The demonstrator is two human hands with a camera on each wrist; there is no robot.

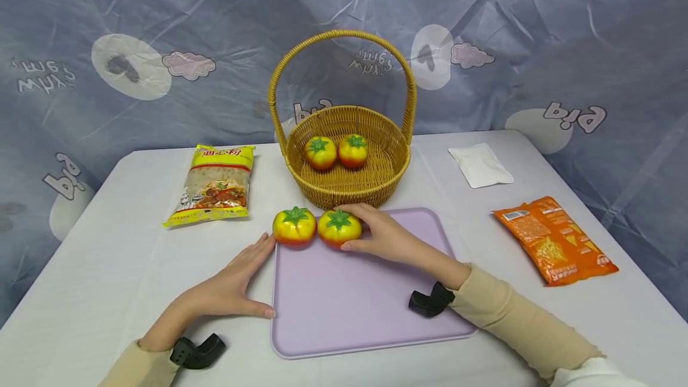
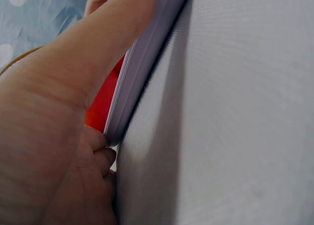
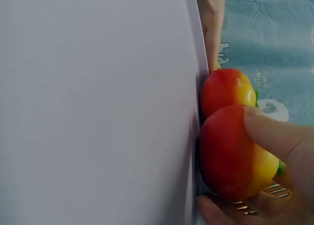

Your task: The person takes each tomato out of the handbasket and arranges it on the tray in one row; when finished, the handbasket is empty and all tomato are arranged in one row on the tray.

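Note:
My right hand (image 1: 384, 235) grips a red-and-yellow tomato (image 3: 230, 154) with a green star-shaped top, fingers behind it and thumb on its near side. The tomato is at the back of a lilac tray (image 1: 360, 303). Right beside it, at the tray's back left corner, sits another tomato (image 1: 294, 227). Along the tray's left side lies my left hand (image 1: 231, 285), fingers extended toward that corner and thumb at the rim. In the left wrist view, the left thumb (image 2: 98, 48) spans the tray's side wall, with red showing behind it.
Behind the tray stands a wicker basket (image 1: 376, 187) with a tall handle, holding two tomatoes (image 1: 335, 153). A yellow food packet (image 1: 217, 187) lies to the left. Over on the right are a white packet (image 1: 480, 165) and an orange snack bag (image 1: 556, 242).

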